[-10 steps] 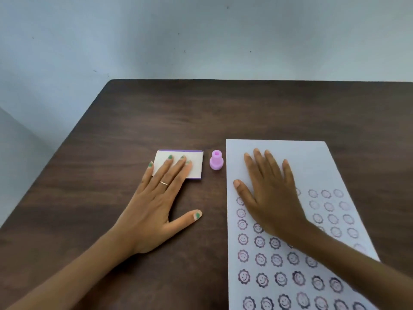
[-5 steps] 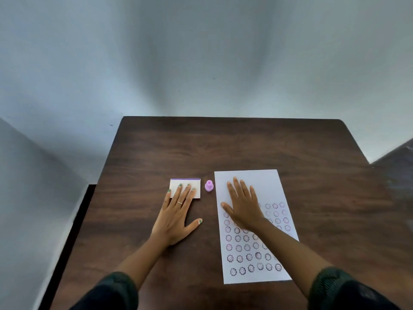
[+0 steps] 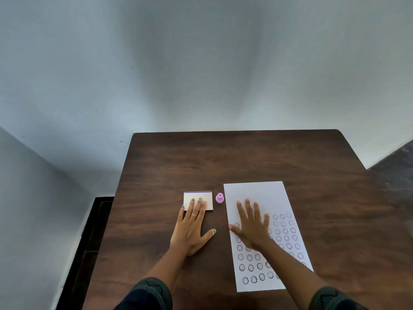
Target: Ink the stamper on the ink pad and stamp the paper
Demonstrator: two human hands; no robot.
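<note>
**Both hands flat, stamper untouched**

Dark wood table (image 3: 245, 157) stands against a pale wall. Left hand (image 3: 190, 229) lies flat, fingers spread, tips resting on the closed ink pad (image 3: 197, 195). Right hand (image 3: 252, 227) lies flat and spread on the paper (image 3: 254, 191), among rows of stamped faces. Pink stamper (image 3: 219, 198) stands upright between pad and paper, held by neither hand.

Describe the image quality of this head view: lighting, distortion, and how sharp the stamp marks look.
Head view: soft, even light, no glare on the table; faint shadows under the left hand and right hand. Wide-angle distortion splays the table edges outward and smears the wall. The stamper and ink pad are sharp enough; the stamped marks on the paper read as rings, details too small.
</note>
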